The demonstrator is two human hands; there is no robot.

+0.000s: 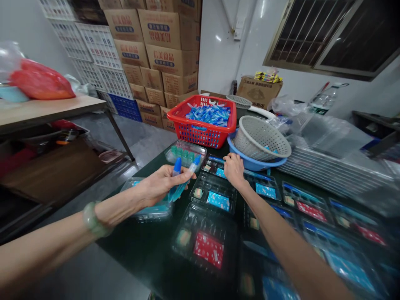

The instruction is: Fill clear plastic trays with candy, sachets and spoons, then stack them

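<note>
My left hand (167, 183) is closed around several slim, pen-like blue sticks (194, 164) with darker blue ends. Below that forearm lies a clear box with teal items (153, 210). My right hand (234, 168) reaches to the right end of a clear compartment tray (212, 163), fingers curled down at its edge; whatever they pinch is hidden. Nearer me sits another tray with a blue dotted packet (218, 201) and a small pale block (198, 193). A third tray holds a red dotted packet (208, 249).
Behind the trays, a red basket (203, 129) is full of blue and white sticks. A grey colander (261, 139) rests tilted in a blue basin (254, 162). More filled trays (308, 204) spread right. A clear box of green-topped items (184, 154) stands at the table's left edge.
</note>
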